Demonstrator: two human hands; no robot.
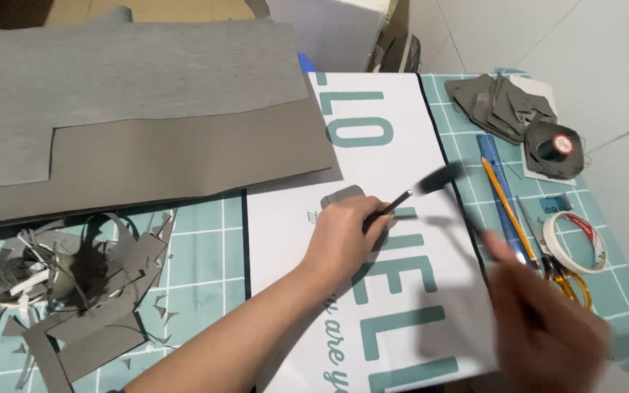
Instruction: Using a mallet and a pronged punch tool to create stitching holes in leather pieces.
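The small grey cut-out piece (pixel 343 196) is lying flat on the white printed sheet (pixel 402 240), just above the left hand (pixel 343 240), its rounded top edge showing beyond the knuckles. That hand is pressing down beside it and closing its fingers around a thin dark-handled tool (pixel 409 193), probably a brush or small mallet, though its head is too blurred to be sure. The tool's long axis is running from the fingers up and to the right, so the blurred head is hanging over the sheet to the right of the grey piece, not over it. The left hand is much the nearer of the two to the piece; it is almost touching it.

The right hand (pixel 547 320) is sitting low at the right edge of the sheet, heavily blurred, and whether its fingers are apart or curled on something cannot be told. It is lying near the yellow pencil (pixel 507 211), the blue ruler (pixel 496 182) and the orange-handled scissors (pixel 558 269), all pointing roughly up and down on the teal cutting mat (pixel 205 247). A roll of tape (pixel 576 240) is sitting just right of the scissors, and a heap of grey cut shapes (pixel 504 105) with a spool of black thread (pixel 553 148) is lying beyond. On the left, large sheets of grey fabric (pixel 132 109) are covering the mat's top, with a pile of grey offcuts (pixel 74 284) below.
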